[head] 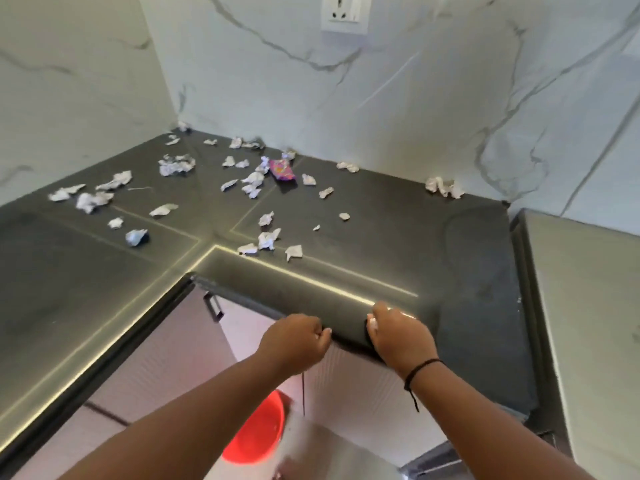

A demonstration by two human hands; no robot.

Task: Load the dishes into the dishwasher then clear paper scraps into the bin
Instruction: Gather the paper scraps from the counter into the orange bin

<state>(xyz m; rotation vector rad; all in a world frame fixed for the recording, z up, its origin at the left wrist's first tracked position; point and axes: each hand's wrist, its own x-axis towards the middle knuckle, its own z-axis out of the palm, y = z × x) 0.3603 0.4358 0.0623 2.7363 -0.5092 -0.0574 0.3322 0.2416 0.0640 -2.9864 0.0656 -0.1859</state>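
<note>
Several crumpled white paper scraps (266,239) lie scattered over the dark L-shaped counter (381,237), most of them toward the back corner. A pink and purple wrapper (282,169) lies among them. Both hands are at the counter's front edge, well short of the scraps. My left hand (298,337) has its fingers curled against the underside of the edge. My right hand (398,334) curls over the top of the same edge. Below my arms a red bin (256,434) stands on the floor, partly hidden by my left forearm. No dishes show.
A pale ribbed cabinet front (349,379) sits under the counter by my hands, with a dark handle (213,306) to its left. A steel-grey appliance (588,306) stands at the right. Marble walls enclose the corner, with a socket (346,12) above.
</note>
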